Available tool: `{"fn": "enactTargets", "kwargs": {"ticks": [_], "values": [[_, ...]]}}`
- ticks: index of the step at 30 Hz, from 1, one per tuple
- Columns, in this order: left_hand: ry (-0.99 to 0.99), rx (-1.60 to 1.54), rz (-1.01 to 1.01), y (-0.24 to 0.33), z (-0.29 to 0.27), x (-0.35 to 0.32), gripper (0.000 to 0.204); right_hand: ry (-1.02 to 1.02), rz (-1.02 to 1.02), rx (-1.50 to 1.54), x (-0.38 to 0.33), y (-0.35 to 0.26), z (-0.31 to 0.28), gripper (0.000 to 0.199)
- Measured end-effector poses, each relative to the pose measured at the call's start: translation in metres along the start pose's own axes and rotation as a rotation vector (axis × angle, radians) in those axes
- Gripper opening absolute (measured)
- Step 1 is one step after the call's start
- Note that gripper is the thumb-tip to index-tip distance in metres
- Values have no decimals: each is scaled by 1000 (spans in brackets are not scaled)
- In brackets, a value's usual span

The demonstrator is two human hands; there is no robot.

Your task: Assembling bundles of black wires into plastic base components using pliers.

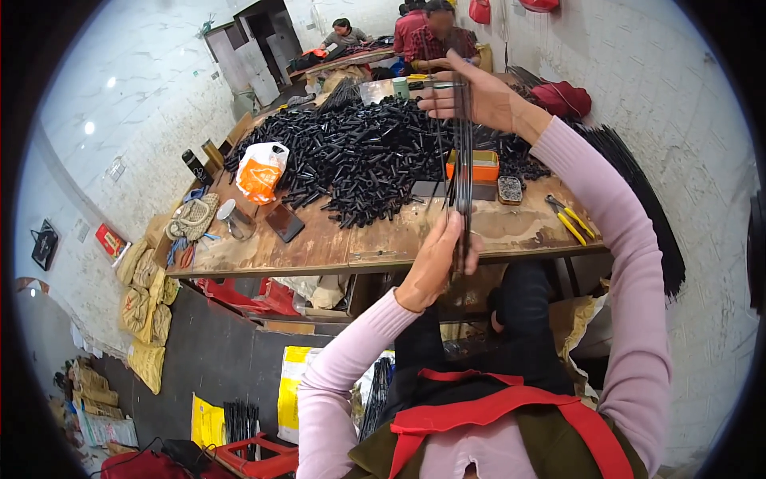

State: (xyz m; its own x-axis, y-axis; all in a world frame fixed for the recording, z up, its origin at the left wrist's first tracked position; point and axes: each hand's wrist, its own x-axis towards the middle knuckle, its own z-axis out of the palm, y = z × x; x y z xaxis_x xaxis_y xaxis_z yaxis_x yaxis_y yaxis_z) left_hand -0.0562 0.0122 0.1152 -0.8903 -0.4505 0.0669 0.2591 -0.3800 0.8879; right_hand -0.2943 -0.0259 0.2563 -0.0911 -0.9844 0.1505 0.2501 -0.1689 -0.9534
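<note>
Several black rods (465, 172) stand in the curled left hand (436, 259); the raised right hand (487, 100) spreads wide at their tops

Rods (465, 180) look smooth, faintly shiny; tubes (351, 152) like glossy plastic — the bench (327, 243) is worn, scuffed wood — the bag (260, 174) thin, crinkled plastic.

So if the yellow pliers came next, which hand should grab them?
Probably the right hand: it looks open, and the yellow-handled pliers lie over on that side. The left hand seems busier, curled around the thin black rods.
</note>
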Motion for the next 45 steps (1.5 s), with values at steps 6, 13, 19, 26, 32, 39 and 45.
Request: {"fn": "enactTargets", "kwargs": {"ticks": [6, 13, 19, 26, 32, 39, 45], "values": [[-190, -119, -38, 38, -13, 10, 40, -209, 183, 153, -39, 20, 27, 32], [-126, -144, -121, 23, 8, -14, 41, -178, 121, -12, -79, 21, 37, 37], [-118, -137, -41, 31, 8, 2, 39, -219, 82, -5, -86, 32, 30, 38], [-175, -169, -42, 42, 14, 0, 40, -180, 69, -29, -105, 37, 38, 39], [-184, -65, -149, 43, 4, 21, 38, -87, 64, -213, -97, 39, 33, 38], [-436, -670, -146, -27, -69, 40, 53, -15, 182, -419, -125, 71, 49, 27], [-2, -394, -451, -27, -87, 101, 54, -69, 40, -531, -178, 189, 21, 19]]}}
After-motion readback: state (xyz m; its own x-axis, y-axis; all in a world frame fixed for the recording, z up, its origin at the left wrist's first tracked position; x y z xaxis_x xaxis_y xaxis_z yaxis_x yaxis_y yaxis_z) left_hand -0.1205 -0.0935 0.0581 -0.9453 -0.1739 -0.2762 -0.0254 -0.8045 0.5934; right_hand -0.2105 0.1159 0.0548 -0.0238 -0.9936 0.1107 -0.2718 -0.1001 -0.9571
